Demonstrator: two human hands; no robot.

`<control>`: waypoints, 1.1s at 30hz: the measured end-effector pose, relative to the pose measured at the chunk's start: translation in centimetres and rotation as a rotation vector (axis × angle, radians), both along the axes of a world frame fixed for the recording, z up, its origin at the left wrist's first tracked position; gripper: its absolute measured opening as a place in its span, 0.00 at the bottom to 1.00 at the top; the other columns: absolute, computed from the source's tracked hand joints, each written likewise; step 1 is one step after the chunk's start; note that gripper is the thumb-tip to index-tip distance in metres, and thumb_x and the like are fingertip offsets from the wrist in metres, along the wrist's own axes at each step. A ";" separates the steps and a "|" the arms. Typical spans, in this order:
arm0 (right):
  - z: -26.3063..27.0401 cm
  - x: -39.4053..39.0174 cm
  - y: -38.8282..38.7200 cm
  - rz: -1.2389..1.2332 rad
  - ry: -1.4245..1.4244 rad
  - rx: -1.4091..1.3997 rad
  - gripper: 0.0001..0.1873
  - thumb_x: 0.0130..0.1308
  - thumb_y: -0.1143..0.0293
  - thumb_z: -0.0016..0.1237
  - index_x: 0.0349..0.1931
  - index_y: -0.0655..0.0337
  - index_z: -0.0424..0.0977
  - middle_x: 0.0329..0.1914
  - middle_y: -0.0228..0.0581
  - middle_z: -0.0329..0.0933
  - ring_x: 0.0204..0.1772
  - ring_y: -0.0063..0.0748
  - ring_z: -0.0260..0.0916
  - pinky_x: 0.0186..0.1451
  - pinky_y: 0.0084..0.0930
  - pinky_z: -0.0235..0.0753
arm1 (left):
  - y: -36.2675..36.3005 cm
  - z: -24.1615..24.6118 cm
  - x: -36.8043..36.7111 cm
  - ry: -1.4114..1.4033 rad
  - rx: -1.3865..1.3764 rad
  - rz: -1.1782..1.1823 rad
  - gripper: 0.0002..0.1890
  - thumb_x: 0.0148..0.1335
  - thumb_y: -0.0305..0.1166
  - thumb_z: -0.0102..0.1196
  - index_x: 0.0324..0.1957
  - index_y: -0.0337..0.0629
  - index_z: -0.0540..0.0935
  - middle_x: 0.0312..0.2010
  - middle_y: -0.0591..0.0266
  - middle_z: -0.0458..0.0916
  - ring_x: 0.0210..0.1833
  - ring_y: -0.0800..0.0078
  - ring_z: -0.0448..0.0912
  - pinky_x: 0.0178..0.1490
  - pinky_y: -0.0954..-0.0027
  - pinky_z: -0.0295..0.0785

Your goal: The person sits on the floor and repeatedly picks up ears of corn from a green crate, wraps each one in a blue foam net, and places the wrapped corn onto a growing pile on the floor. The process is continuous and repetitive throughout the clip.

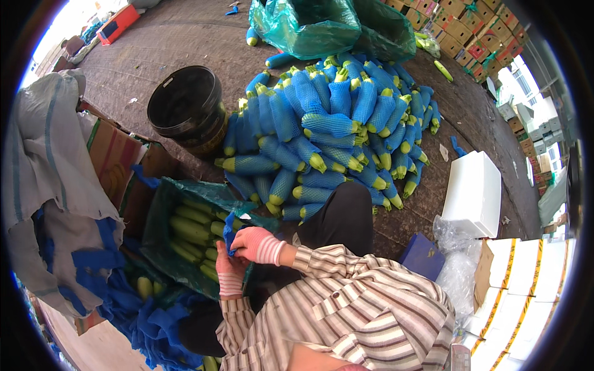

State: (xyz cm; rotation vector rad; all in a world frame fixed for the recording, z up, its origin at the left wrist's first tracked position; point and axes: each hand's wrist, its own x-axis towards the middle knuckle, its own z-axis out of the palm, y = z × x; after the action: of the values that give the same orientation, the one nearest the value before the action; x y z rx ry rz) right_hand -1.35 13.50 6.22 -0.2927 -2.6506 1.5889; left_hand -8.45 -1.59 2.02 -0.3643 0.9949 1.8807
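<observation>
Both my hands wear pink gloves with white-striped cuffs and meet over a box lined with green plastic (155, 248). Between them is a blue foam-net sleeve (229, 232), with my left hand (230, 271) gripping it from below and my right hand (255, 245) pinching it from the right. Whether anything sits inside the sleeve is hidden by my fingers. Bare green zucchini (190, 225) lie in rows within the lined box, just beyond my hands. Ahead of my knee, a large heap of zucchini in blue net sleeves (325, 125) rests on the ground.
A black bucket (185, 106) stands left of the heap. Loose blue sleeves (139, 320) spill beside my left leg, below a grey woven sack (51, 139). Open green plastic bags (306, 32) stand behind the heap. White foam boxes (471, 195) are at right, stacked cartons (464, 28) farther back.
</observation>
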 end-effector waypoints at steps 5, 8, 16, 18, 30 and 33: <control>0.9 -0.6 0.7 -0.031 -0.162 -0.809 0.11 0.53 0.70 0.67 0.36 0.64 0.87 0.28 0.34 0.85 0.30 0.18 0.77 0.35 0.20 0.78 | -1.4 -1.2 1.6 0.849 -0.416 -0.081 0.38 0.59 0.51 0.70 0.60 0.34 0.70 0.52 0.57 0.77 0.51 0.72 0.77 0.53 0.68 0.76; -0.5 -0.5 -0.3 -0.246 0.015 -0.817 0.08 0.54 0.74 0.65 0.34 0.64 0.84 0.28 0.32 0.82 0.31 0.18 0.75 0.36 0.20 0.77 | -1.6 -0.3 1.9 0.663 -0.274 -0.055 0.25 0.61 0.37 0.68 0.54 0.34 0.75 0.45 0.61 0.79 0.46 0.74 0.77 0.51 0.72 0.75; -2.2 1.7 -0.7 -0.241 -0.472 -0.500 0.15 0.64 0.57 0.56 0.39 0.57 0.70 0.19 0.35 0.71 0.22 0.37 0.73 0.22 0.28 0.69 | 2.3 4.2 1.3 1.257 -0.160 0.159 0.10 0.54 0.20 0.62 0.30 0.39 0.72 0.27 0.65 0.71 0.32 0.81 0.66 0.36 0.77 0.65; -1.7 1.7 -0.1 -0.246 -0.730 -1.335 0.18 0.70 0.51 0.51 0.40 0.57 0.72 0.25 0.37 0.73 0.25 0.36 0.73 0.26 0.26 0.71 | 1.8 4.3 1.1 0.966 -0.466 0.082 0.13 0.61 0.30 0.64 0.29 0.38 0.72 0.22 0.64 0.68 0.27 0.79 0.65 0.33 0.73 0.66; -4.1 -1.1 7.8 0.081 0.335 0.786 0.23 0.60 0.75 0.52 0.58 0.60 0.75 0.54 0.45 0.79 0.56 0.49 0.74 0.60 0.45 0.71 | -0.3 -14.2 -15.4 0.536 -1.561 0.435 0.44 0.46 0.60 0.73 0.48 0.23 0.80 0.47 0.37 0.84 0.51 0.45 0.82 0.56 0.55 0.76; -2.4 3.2 7.3 0.114 0.304 0.791 0.26 0.59 0.75 0.53 0.61 0.60 0.75 0.60 0.45 0.78 0.58 0.48 0.74 0.62 0.41 0.71 | -2.9 -23.0 -21.6 0.550 -1.413 0.045 0.60 0.34 0.70 0.72 0.55 0.20 0.76 0.55 0.30 0.79 0.60 0.44 0.79 0.62 0.56 0.75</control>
State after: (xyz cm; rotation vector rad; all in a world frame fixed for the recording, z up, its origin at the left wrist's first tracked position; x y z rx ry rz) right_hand 1.82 20.80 3.87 0.1267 -2.8024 0.4396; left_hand -30.04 -4.49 -21.00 -0.6596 2.6203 0.9991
